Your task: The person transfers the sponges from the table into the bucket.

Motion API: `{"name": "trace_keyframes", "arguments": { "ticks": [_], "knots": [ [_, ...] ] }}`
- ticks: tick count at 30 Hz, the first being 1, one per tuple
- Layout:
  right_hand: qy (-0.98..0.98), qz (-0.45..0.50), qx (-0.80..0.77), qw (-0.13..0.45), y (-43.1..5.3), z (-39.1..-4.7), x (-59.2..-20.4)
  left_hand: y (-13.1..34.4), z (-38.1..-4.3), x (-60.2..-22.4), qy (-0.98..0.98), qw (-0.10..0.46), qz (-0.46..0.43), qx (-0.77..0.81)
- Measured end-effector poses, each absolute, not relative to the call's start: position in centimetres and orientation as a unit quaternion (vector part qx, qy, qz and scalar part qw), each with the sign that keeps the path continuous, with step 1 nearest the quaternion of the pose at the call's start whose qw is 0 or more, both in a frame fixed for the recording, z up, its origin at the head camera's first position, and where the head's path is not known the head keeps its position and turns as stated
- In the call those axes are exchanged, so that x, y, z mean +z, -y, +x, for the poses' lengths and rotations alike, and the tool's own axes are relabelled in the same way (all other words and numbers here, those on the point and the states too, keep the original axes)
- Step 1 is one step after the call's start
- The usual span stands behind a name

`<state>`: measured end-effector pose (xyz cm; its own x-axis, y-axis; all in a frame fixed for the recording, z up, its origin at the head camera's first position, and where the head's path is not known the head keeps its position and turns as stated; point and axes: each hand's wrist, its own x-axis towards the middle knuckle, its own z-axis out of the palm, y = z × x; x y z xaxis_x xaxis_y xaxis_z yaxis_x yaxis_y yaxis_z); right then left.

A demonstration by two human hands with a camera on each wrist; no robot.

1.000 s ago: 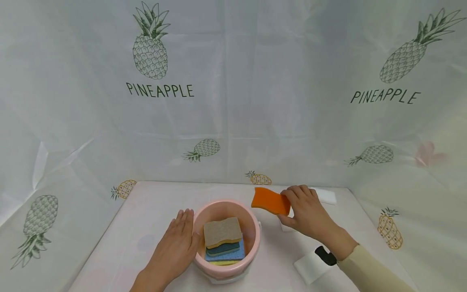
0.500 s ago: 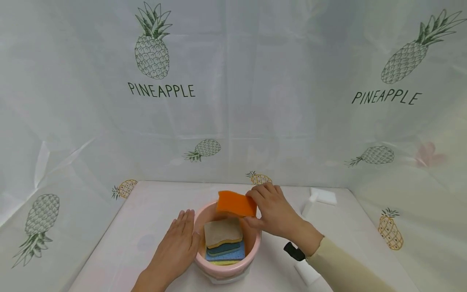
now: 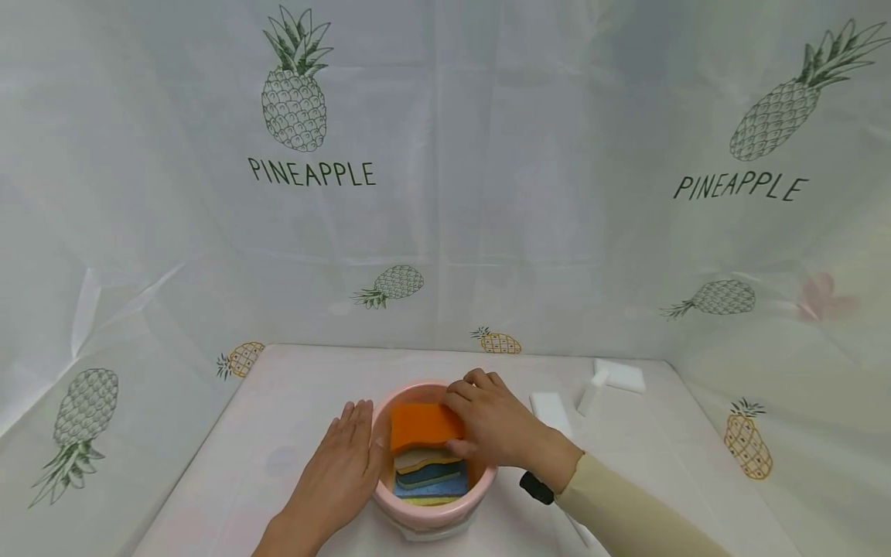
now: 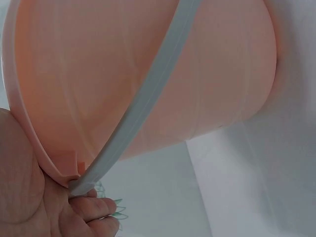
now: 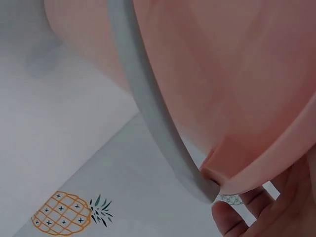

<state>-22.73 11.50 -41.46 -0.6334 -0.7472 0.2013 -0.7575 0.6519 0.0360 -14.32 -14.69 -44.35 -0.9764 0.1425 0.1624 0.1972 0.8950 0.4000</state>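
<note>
A pink bucket [image 3: 487, 483] with a pale handle [image 4: 140, 101] stands on the table. Inside it several sponges lie overlapped: an orange sponge [image 3: 421, 424] on top, then a beige sponge [image 3: 418, 458], a dark teal sponge [image 3: 431, 474], a blue sponge [image 3: 445, 487] and a yellow edge at the bottom. With its fingers straight, my left hand [image 3: 341, 472] rests against the bucket's left rim. My right hand [image 3: 494, 422] reaches over the right rim and pinches the orange sponge's right end. Neither wrist view shows the sponges, as the bucket wall hides them.
Right of the bucket lie a white block [image 3: 550, 410], a small white piece [image 3: 592, 391] and another white block [image 3: 622, 375] near the back edge. The pale table [image 3: 313, 371] meets a hanging pineapple-print sheet [image 3: 529, 232] behind and at both sides.
My right hand has carried the orange sponge leftward from above the table and down into the bucket, where it now covers most of the beige sponge. The left hand has stayed against the rim.
</note>
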Motion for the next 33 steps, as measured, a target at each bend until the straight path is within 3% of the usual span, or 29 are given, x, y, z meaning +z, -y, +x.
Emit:
{"name": "trace_keyframes", "arguments": {
  "ticks": [26,33],
  "knots": [
    [0.901,0.415,-0.014,0.126,-11.0,-22.7,-41.6,14.6,-14.2,-44.3,0.972,0.056,-0.085,-0.213],
    [0.89,0.408,0.012,0.204,-13.2,-22.4,-41.2,14.6,-14.3,-44.3,0.971,0.05,-0.081,-0.218]
  ]
}}
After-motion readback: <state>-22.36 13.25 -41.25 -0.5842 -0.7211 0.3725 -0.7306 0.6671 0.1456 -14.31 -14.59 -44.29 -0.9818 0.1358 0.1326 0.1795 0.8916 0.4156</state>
